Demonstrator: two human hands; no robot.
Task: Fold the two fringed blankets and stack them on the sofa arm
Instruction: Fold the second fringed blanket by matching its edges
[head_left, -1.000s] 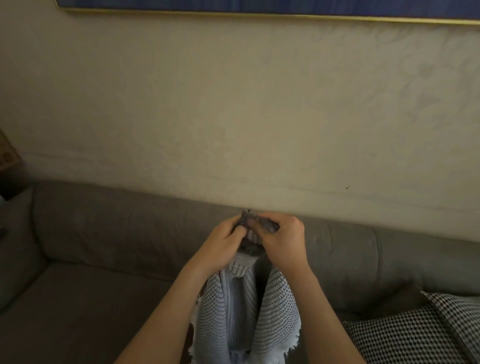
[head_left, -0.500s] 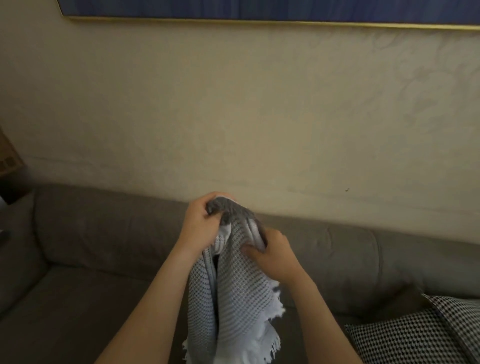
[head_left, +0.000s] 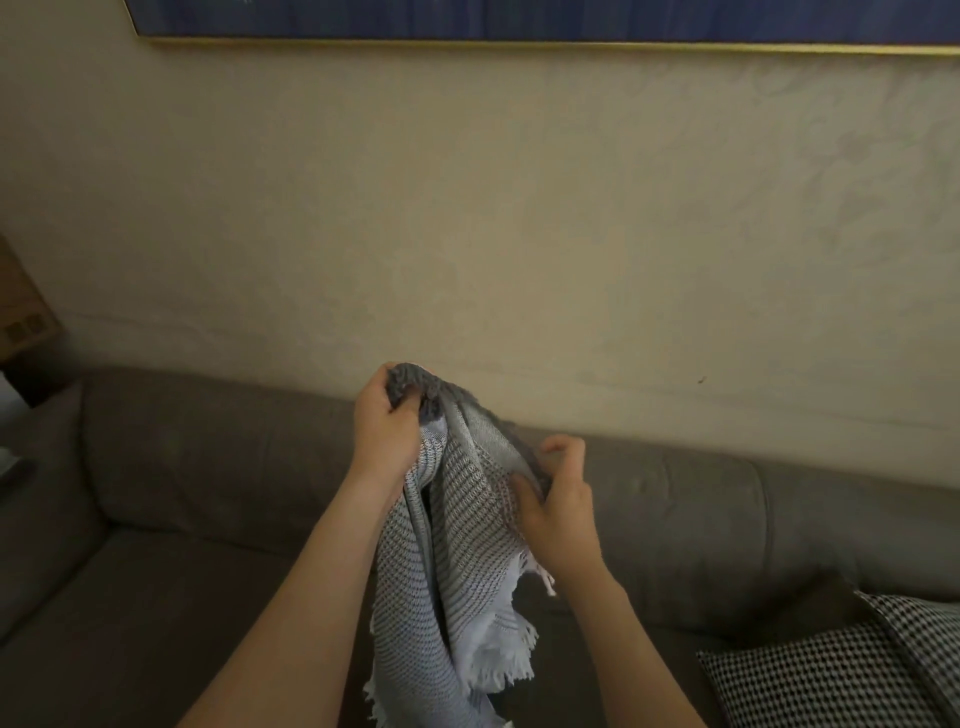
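Holding a fringed blanket (head_left: 441, 545) up in front of the sofa (head_left: 208, 493), the person has the left hand (head_left: 387, 426) clenched round a bunched top corner, while the right hand (head_left: 558, 512) pinches the cloth's edge lower down and to the right. The blanket hangs between the forearms, its white fringe (head_left: 501, 660) dangling above the seat.

To do this step well, the right hand should probably run along the edge until it finds the matching corner, then both hands should draw apart so the cloth hangs flat before it is halved. Bunched as it is, any fold made now would likely come out crooked.

The blanket's lower end runs off the bottom of the frame, so its full length cannot be judged. Only one blanket can be made out; the second is not in view. Which sofa arm is meant is unclear, as the left end lies dim at the frame's edge. A checked cushion (head_left: 831, 670) sits at the right, partly cut off.
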